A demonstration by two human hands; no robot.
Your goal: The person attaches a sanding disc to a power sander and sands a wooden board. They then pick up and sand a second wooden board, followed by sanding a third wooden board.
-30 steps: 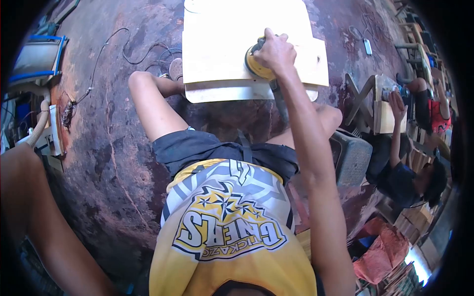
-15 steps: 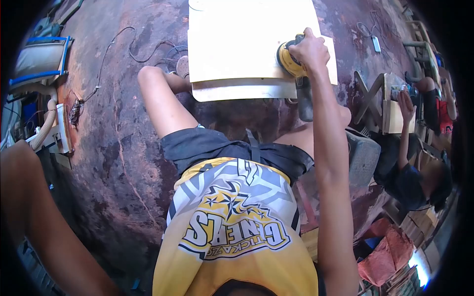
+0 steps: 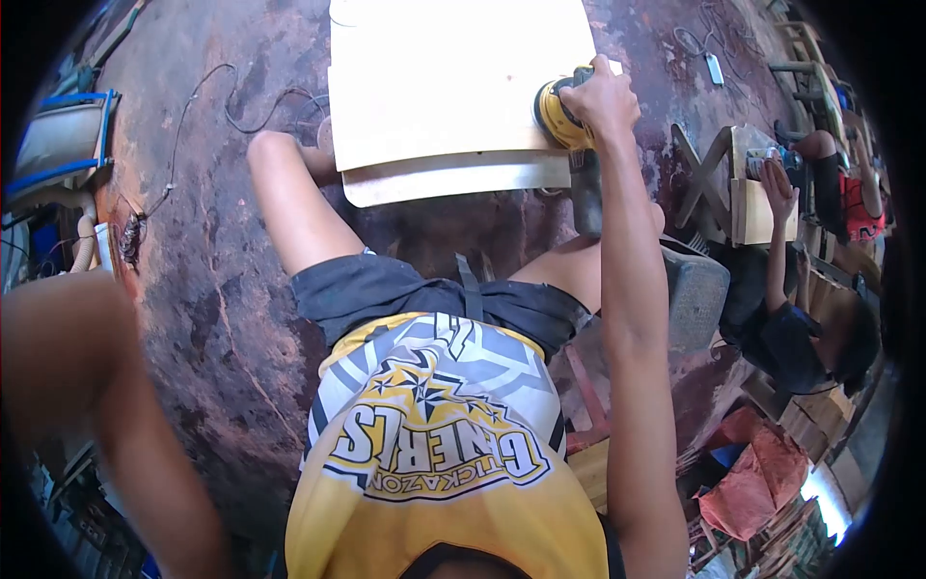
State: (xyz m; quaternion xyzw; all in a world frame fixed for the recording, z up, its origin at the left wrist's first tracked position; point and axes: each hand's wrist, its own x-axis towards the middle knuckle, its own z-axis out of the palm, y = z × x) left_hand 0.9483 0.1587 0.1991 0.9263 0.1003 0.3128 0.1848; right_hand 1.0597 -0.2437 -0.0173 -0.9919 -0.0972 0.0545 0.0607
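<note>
My right hand [image 3: 606,104] is closed round the top of a yellow and black orbital sander [image 3: 557,118]. The sander rests at the near right edge of a pale, brightly lit board [image 3: 424,87], and its dark dust canister [image 3: 585,193] hangs past that edge toward me. Under the board, a second pale panel or tabletop edge [image 3: 453,182] shows along the near side. Of my left side only the bent arm appears at the lower left; the left hand is out of view.
To the right, a person [image 3: 805,338] in dark clothing sits by a small wooden stand [image 3: 762,207]. A grey plastic seat [image 3: 698,294] is near my right leg. Cords [image 3: 231,106] trail over the stained floor, and a red sack [image 3: 757,482] lies lower right.
The board and surroundings have shifted left in view. My right hand and sander have moved rightward relative to the board, to its edge. My left arm has swung inward.
</note>
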